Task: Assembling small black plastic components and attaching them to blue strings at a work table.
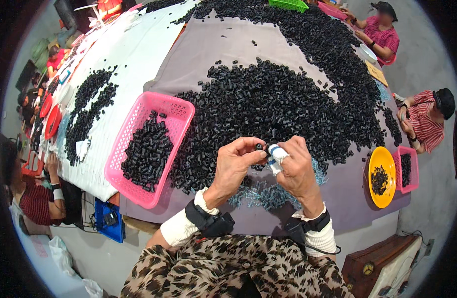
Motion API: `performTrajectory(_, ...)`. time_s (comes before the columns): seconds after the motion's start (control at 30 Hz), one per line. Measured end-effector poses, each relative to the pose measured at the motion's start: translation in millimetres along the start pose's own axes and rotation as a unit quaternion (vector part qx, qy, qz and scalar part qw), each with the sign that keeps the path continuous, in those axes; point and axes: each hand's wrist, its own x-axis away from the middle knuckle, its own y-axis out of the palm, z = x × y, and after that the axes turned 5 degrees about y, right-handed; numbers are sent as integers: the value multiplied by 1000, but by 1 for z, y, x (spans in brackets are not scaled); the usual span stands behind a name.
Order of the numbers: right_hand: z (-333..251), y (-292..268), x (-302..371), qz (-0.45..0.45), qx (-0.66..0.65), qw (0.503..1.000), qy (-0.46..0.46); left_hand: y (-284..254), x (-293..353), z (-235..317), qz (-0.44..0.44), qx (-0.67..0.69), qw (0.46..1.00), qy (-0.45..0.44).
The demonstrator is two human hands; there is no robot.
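My left hand (235, 161) is closed, pinching a small black cylindrical part (259, 147) between thumb and fingertips. Close beside it, my right hand (297, 166) is closed too, with white-and-blue cloth (276, 153) around its fingertips. What the right fingers pinch is too small or hidden to make out. Beyond both hands spreads a big heap of short black cylindrical parts (268, 104). Under and between the wrists lies a pile of thin bluish pieces (263, 193), perhaps small springs. To the left, a pink perforated basket (186, 110) holds more black parts.
On the right stand a yellow oval tray (375, 197) with dark bits and a small pink basket (416, 174). People sit along both table sides, one in red stripes (427, 116) at right. A blue crate (109, 228) is below the left edge.
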Motion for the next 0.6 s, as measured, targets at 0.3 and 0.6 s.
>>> performTrajectory(0.3, 3, -4, -1, -50, -31, 998, 16, -4, -2, 0, -43, -18, 999, 2)
performTrajectory(0.6, 5, -5, 1, -48, -18, 999, 1, -7, -1, -1, -40, -47, 998, -7)
